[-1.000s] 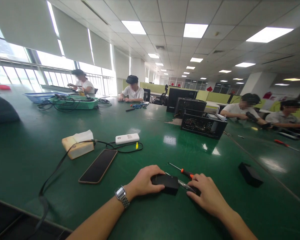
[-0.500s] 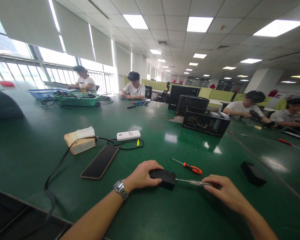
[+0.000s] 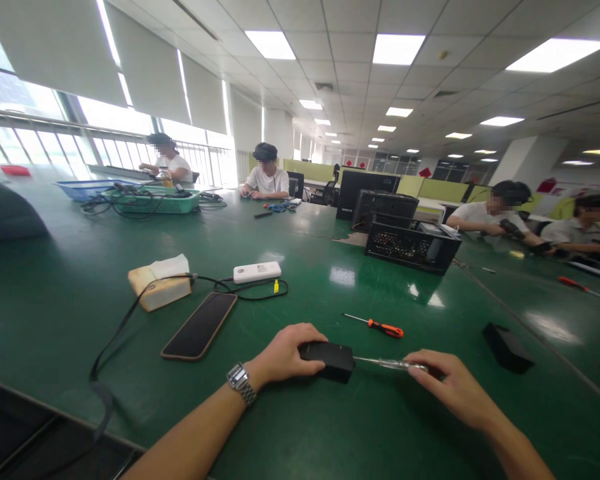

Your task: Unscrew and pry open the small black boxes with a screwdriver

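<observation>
A slip of the tip seems the likeliest fault: the slim driver (image 3: 393, 364) is held nearly level, its shaft brought to the right end of the black box (image 3: 336, 363), and if it were pushed off line, the end face could be skated across or scratched. Whether the tip is seated in anything there cannot be told. The box, laid on the green table (image 3: 290, 427) in front of the wearer, could also be swivelled or slid if more force were put in from the right than is met by the left hand (image 3: 291, 353), since it is held only at its left part. Should the shaft be let ride over the top, the left fingers could be reached by it. As for the grip, the box is clasped by the left hand, with the thumb laid along the near side and the fingers curled over the far side, parted by no more than the box's width. The clear handle is pinched near its rear end between the thumb and fingers of the right hand (image 3: 440, 373); by so light a hold, little steadiness may be given. The orange screwdriver (image 3: 387, 329) is left untouched just beyond.
</observation>
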Demonstrator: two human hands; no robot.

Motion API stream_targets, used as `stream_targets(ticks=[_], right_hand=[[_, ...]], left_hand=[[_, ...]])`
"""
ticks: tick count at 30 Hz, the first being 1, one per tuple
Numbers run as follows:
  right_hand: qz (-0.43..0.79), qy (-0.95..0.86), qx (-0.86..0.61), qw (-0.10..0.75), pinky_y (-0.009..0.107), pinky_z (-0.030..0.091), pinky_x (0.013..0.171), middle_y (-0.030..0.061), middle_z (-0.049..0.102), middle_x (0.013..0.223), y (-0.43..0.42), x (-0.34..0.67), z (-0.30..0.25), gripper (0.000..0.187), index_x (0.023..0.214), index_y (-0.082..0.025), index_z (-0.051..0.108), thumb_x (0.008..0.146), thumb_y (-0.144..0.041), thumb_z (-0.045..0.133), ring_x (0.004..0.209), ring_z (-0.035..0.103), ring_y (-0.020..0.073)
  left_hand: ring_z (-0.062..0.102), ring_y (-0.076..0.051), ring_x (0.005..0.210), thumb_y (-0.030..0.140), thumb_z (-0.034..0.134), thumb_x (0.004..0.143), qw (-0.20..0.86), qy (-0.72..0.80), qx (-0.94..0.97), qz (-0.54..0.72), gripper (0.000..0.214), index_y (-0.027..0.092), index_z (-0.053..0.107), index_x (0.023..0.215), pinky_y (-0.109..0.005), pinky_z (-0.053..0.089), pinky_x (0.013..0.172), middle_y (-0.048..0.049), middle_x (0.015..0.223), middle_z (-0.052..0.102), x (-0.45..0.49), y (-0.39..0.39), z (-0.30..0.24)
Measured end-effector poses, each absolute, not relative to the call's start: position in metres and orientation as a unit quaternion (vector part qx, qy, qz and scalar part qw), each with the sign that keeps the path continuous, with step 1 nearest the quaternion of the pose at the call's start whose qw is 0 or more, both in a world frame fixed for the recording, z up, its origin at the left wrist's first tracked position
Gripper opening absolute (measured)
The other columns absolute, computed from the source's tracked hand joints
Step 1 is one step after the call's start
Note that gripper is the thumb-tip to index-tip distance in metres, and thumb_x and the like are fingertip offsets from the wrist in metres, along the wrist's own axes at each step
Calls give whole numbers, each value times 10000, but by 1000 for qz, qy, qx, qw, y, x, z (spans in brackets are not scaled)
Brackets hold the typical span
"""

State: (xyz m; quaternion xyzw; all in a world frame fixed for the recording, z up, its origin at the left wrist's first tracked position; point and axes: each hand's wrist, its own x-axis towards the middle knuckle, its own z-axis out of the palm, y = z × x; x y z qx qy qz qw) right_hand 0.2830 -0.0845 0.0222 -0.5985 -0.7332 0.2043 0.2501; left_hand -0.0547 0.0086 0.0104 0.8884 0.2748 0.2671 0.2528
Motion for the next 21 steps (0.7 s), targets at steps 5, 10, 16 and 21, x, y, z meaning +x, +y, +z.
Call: stream_targets(ticks=[5, 10, 16, 21], right_hand=[[217, -712, -583, 326, 294, 451, 646, 49, 652, 841, -86, 271, 22, 310, 944, -235, 716, 872, -448, 504, 718, 574, 194], [347, -607, -613, 369, 243, 354, 486, -52, 372, 546, -78, 262, 8, 373, 823, -196, 625, 868, -510, 427, 495, 389, 121], [401, -564, -646, 322, 224, 295, 433, -74, 288, 513, -69, 258, -8, 334, 733, -221, 528, 835, -490, 358, 445, 314, 112], [384, -581, -649, 307, 226, 282, 443, -47, 366, 553, -68, 257, -9, 322, 667, -222, 499, 834, -449, 343, 482, 348, 116]], left_hand=[[599, -218, 938, 365, 710, 753, 270, 259, 889, 264, 360, 188, 681, 1064, -297, 460, 849, -67, 1020, 668, -50, 6, 13], [605, -216, 934, 368, 709, 756, 271, 258, 887, 269, 353, 189, 687, 1060, -292, 462, 842, -68, 1015, 672, -49, 5, 12], [609, -209, 902, 385, 702, 759, 270, 268, 884, 272, 355, 188, 692, 1055, -287, 470, 821, -63, 988, 675, -48, 5, 12], [609, -220, 934, 383, 715, 748, 269, 262, 884, 278, 363, 186, 695, 1051, -299, 468, 844, -70, 1008, 676, -47, 4, 10]])
